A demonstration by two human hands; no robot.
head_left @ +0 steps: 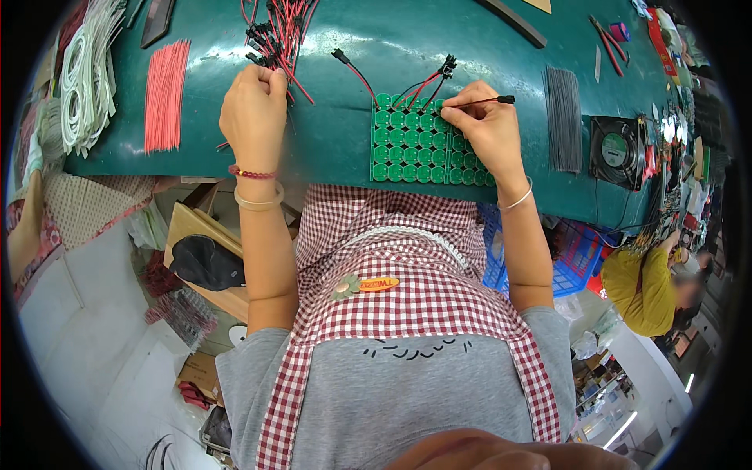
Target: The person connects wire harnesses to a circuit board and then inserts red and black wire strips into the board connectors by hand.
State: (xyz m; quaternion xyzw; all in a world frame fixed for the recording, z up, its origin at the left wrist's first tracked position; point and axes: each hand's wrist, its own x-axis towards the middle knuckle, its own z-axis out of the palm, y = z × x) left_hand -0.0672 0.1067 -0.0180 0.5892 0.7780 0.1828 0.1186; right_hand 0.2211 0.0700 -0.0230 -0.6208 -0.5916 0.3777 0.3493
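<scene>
Head: lettered badge [379,285], green panel [411,139]

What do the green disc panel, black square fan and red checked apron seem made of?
Green disc panel: probably circuit board, seemingly glossy, judging by flat, repeated green discs. Black square fan: plastic or painted metal, smooth dark frame. Red checked apron: matte woven cloth, perhaps cotton, creasing softly.

Red-black connector leads [283,30] are running off top edge.
Right hand [487,129] is covering part of green circuit-board panel [403,137]; left hand [252,110] is hiding its own grip.
</scene>
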